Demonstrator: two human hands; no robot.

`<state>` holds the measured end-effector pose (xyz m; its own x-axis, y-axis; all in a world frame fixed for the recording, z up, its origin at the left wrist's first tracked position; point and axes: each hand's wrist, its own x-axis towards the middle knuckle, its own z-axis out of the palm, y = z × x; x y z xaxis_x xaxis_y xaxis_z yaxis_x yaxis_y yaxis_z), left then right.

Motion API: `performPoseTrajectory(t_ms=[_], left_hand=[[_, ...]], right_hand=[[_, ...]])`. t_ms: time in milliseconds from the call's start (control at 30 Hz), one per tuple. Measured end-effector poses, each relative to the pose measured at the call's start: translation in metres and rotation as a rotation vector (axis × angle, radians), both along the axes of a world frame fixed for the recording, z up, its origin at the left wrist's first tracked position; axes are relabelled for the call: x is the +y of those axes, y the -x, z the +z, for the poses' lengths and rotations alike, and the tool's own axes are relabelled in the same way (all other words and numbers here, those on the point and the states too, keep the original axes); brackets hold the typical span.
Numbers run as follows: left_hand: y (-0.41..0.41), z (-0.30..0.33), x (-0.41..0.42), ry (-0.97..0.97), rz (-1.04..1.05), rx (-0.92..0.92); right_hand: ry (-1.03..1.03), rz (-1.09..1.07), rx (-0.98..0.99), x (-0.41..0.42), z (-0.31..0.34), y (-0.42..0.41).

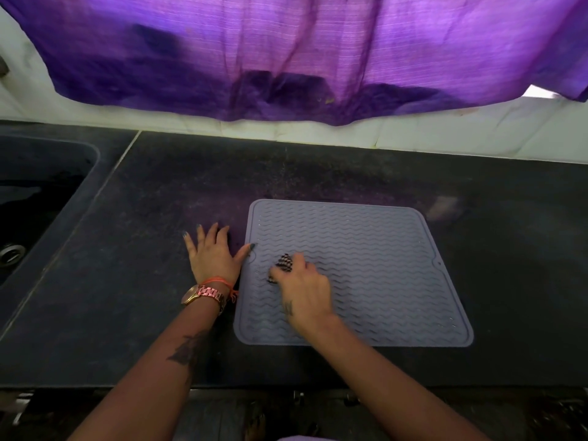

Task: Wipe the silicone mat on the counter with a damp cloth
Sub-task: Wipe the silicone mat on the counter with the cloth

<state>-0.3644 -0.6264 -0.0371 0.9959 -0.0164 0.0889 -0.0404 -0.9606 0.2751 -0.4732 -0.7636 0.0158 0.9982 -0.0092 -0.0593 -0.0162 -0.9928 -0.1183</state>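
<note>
Fingers (297,261) of the right hand (304,289) curl over a small checked cloth (284,264) and press it onto the silicone mat (366,268), near the mat's left edge. Most of the cloth is hidden under the hand; only a dark-and-light checked tip shows, and whether it is wet cannot be told. The left hand (212,257) lies flat and spread on the dark bench (159,202) just left of the mat, holding nothing, its thumb tip touching the mat's left rim. A watch (203,295) and an orange thread band sit at that wrist.

The mat is grey-blue, square with rounded corners and a raised rim, ribbed all over with wavy lines, and lies flat on the bench. Left of the mat, a dark sink (38,192) is cut off by the frame edge, its drain just showing. Beyond the mat, a purple curtain (286,52) hangs over the wall. A pale blurred patch at the mat's far right corner cannot be made out.
</note>
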Motion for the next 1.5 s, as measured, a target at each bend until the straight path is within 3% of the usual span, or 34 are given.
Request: performPoseTrajectory(t_ms=[167,300,433,633,867,1000,1133,1167,1233,1400,1500], left_hand=[[0.001,0.001,-0.002,-0.009,-0.003,0.012],[0.002,0.002,-0.003,-0.007,-0.011,0.004],[0.003,0.001,-0.004,-0.008,-0.014,0.001],[0.004,0.003,-0.003,-0.007,-0.004,0.012],[0.004,0.005,-0.002,-0.017,-0.002,0.029],[0.004,0.005,-0.004,-0.001,-0.005,0.015],[0.006,0.003,-0.007,-0.007,-0.009,0.003],[0.006,0.003,-0.008,-0.006,-0.01,0.001],[0.006,0.002,-0.009,-0.01,-0.015,-0.002],[0.005,0.001,-0.01,-0.031,-0.019,0.004],[0.006,0.002,-0.009,-0.036,-0.014,0.006]], right_hand=[[-0.005,-0.307,-0.121,-0.057,0.008,0.012],[-0.172,-0.405,-0.244,-0.081,0.008,0.016],[-0.23,-0.277,-0.21,-0.07,0.005,0.012],[-0.019,0.057,-0.055,-0.016,-0.001,-0.017],[0.095,-0.038,-0.044,-0.05,0.015,-0.022],[-0.153,-0.316,-0.151,-0.101,0.014,-0.009],[-1.039,-0.563,-0.207,-0.123,0.0,-0.006],[-1.117,-0.576,-0.226,-0.123,-0.002,-0.005],[-0.959,-0.474,-0.205,-0.114,-0.006,-0.003],[-0.224,-0.003,-0.093,-0.058,-0.011,-0.012],[-0.02,0.075,-0.078,-0.044,-0.003,-0.019]])
